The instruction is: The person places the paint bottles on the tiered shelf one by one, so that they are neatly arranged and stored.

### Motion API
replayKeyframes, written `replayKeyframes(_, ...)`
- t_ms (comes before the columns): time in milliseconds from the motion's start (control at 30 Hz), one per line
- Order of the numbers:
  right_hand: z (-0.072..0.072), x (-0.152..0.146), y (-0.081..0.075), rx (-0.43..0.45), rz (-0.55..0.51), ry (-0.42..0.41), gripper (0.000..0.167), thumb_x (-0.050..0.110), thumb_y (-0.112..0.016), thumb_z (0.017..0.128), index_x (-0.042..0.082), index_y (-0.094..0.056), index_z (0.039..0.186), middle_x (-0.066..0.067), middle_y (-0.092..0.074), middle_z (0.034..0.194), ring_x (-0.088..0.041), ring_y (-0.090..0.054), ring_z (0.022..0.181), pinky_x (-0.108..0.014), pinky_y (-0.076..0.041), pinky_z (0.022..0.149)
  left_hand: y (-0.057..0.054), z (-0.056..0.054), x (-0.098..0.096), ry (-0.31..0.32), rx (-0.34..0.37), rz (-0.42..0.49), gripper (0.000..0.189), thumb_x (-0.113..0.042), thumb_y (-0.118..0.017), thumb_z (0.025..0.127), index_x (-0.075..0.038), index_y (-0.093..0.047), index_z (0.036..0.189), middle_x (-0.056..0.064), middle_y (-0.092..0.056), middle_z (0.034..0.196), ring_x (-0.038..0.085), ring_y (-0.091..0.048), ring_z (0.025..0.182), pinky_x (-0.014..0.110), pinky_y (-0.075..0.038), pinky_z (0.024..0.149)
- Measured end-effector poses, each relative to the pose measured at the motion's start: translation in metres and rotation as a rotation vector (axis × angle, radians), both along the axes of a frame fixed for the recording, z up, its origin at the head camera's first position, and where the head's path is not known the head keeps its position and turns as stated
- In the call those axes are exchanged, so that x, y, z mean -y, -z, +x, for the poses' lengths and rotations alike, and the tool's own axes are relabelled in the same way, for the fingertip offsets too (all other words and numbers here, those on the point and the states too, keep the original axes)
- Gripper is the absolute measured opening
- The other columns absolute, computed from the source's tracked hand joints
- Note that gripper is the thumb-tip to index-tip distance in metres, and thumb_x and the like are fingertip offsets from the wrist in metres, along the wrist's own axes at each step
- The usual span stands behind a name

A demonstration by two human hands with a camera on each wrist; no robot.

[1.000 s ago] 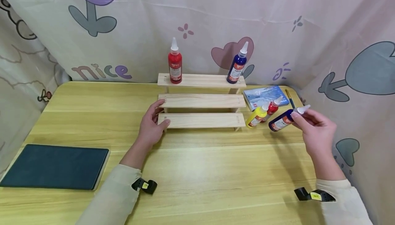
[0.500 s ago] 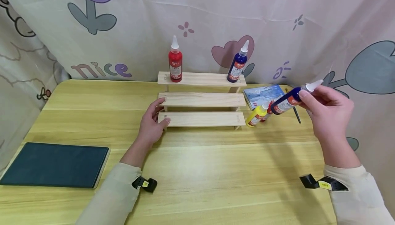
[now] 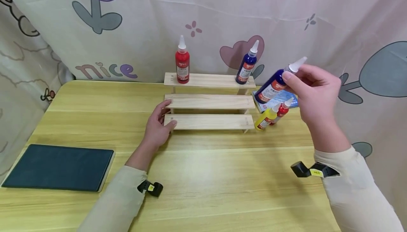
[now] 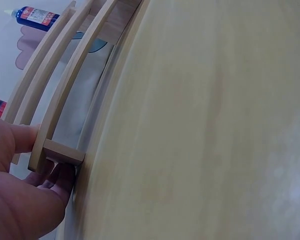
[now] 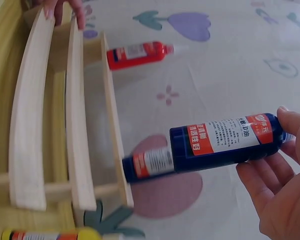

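My right hand (image 3: 318, 92) pinches a dark blue paint bottle (image 3: 271, 86) near its white nozzle cap, tilted in the air right of the wooden three-tier rack (image 3: 210, 121). In the right wrist view the held blue bottle (image 5: 225, 140) shows its label, its base overlapping the other blue bottle (image 5: 152, 164). My left hand (image 3: 157, 127) grips the rack's left end, thumb on the lowest shelf and fingers at the middle one. On the top shelf stand a red bottle (image 3: 182, 65) at the left and a blue bottle (image 3: 246, 67) at the right.
A yellow bottle (image 3: 265, 119) and a second red bottle (image 3: 281, 111) stand on the table right of the rack. Behind them lies a blue booklet (image 3: 290, 101). A dark flat tablet-like panel (image 3: 60, 166) lies at the left. A patterned curtain (image 3: 152, 30) hangs behind.
My right hand has lifted the blue bottle from low beside the yellow and red ones, up and then left towards the top shelf. The left hand stays on the rack.
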State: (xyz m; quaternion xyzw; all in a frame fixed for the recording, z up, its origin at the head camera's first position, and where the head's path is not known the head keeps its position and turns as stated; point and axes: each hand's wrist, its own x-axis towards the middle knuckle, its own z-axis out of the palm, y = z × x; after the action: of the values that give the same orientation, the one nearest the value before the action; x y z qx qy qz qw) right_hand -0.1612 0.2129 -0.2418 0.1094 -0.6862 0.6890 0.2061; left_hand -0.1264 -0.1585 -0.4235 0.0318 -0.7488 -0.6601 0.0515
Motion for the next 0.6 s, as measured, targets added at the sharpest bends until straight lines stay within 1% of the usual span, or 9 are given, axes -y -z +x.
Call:
replayKeyframes(100,-0.005,0.015,-0.003,-0.004,-0.005,-0.026,0.033,0.003,-0.083,0.08,-0.008,-0.073,0.11,-0.017,-0.068,0.092,-0.024,-0.065,0.08,-0.027,-0.058,0.073,0.0,0.0,0.001,0.0,0.005,-0.004,0.072,0.013,-0.065,0.09,-0.026,-0.047,0.148,0.002,-0.042,0.15,0.021,-0.041,0.135,0.034,-0.022,0.117)
replayKeyframes(200,-0.01,0.03,-0.006,0.001,0.018,-0.041,0.031,0.005,-0.084,0.081,-0.004,-0.075,0.109,-0.016,-0.069,0.091,-0.024,-0.066,0.08,-0.027,-0.058,0.073,0.0,-0.001,0.0,-0.002,0.011,-0.008,0.072,0.013,-0.064,0.09,-0.027,-0.047,0.148,0.002,-0.042,0.149,0.021,-0.041,0.135,0.034,-0.022,0.118)
replayKeyframes(300,-0.015,0.046,-0.007,-0.008,0.02,-0.083,0.028,0.006,-0.083,0.081,-0.001,-0.076,0.108,-0.016,-0.07,0.092,-0.026,-0.067,0.081,-0.029,-0.059,0.073,0.0,-0.002,-0.001,-0.005,0.014,-0.007,0.072,0.014,-0.064,0.09,-0.026,-0.047,0.148,0.002,-0.042,0.149,0.021,-0.041,0.135,0.033,-0.022,0.117)
replayKeyframes(433,-0.024,0.07,-0.004,-0.026,0.0,-0.156,0.023,0.004,-0.083,0.081,0.0,-0.078,0.103,-0.016,-0.072,0.09,-0.027,-0.068,0.079,-0.033,-0.06,0.07,0.0,-0.001,-0.001,-0.006,0.013,-0.01,0.071,0.014,-0.063,0.09,-0.025,-0.047,0.148,0.003,-0.041,0.15,0.022,-0.041,0.135,0.033,-0.022,0.118)
replayKeyframes(600,-0.032,0.1,0.004,-0.007,0.005,-0.197,0.019,0.004,-0.084,0.08,0.005,-0.08,0.099,-0.013,-0.072,0.087,-0.025,-0.069,0.079,-0.034,-0.061,0.068,0.0,-0.001,0.0,-0.004,0.001,-0.009,0.072,0.015,-0.063,0.09,-0.024,-0.047,0.148,0.003,-0.041,0.151,0.023,-0.041,0.135,0.034,-0.022,0.118)
